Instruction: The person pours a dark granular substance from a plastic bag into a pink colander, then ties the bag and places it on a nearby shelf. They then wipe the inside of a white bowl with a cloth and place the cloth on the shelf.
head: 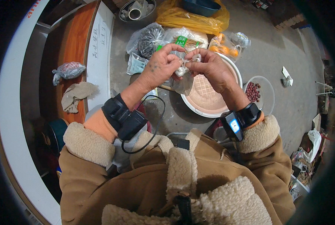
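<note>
Both my hands pinch the gathered neck of a thin clear plastic bag [183,84], which hangs over the left rim of a round basin. My left hand [163,65] grips the bunched plastic from the left, fingers curled. My right hand [208,67] holds a twisted loop of it between thumb and fingers. What the bag holds is hard to tell. Below and to the right, the white-rimmed basin [189,101] holds a pinkish tray with a lattice pattern. A clear tub [269,97] with dark red round fruits [252,91] stands right of my right wrist.
Beyond my hands lie a bag of dark dried food [150,40], a bag of oranges [223,49], a yellow plastic bag [170,17] and a blue basin [202,8]. A wooden-topped cabinet [78,36] at left bears a grey bag [70,70] and a cloth [74,95].
</note>
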{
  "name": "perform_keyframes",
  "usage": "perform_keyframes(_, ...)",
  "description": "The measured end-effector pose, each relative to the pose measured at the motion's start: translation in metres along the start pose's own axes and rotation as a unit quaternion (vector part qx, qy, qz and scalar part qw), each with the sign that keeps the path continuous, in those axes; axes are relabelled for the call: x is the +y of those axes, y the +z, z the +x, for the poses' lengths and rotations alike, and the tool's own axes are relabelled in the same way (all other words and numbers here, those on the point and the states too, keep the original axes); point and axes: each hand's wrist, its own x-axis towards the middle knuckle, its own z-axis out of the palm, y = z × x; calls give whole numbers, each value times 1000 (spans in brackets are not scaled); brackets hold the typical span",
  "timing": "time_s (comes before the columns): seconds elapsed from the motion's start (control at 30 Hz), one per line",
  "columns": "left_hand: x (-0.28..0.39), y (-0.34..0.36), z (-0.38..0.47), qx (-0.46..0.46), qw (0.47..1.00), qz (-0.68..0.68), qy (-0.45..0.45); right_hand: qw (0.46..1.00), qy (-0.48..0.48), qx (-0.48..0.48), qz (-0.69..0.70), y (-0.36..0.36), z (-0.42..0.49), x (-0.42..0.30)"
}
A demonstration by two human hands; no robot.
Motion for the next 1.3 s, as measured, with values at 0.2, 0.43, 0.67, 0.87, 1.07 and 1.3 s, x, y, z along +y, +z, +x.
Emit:
perform_keyframes(0.2,-3,3,-1,8,1000,10,-8,886,-148,80,-432,6,-4,0)
perform_keyframes(0.43,-5,11,-2,1,998,-46,-40,809,-267,153,-501,8,-2,15)
perform_keyframes(0.67,2,10,0,-44,985,-148,-74,891,-242,182,-337,7,0,21)
perform_keyframes(0.87,2,3,-3,-46,983,-157,-81,916,-195,163,-310,7,-2,13)
perform_keyframes(1.07,-6,-1,-2,-12,983,-160,-88,933,-166,103,-301,6,-2,10)
perform_keyframes(1.3,-8,-1,0,28,984,-162,-64,893,-254,129,-350,6,0,13)
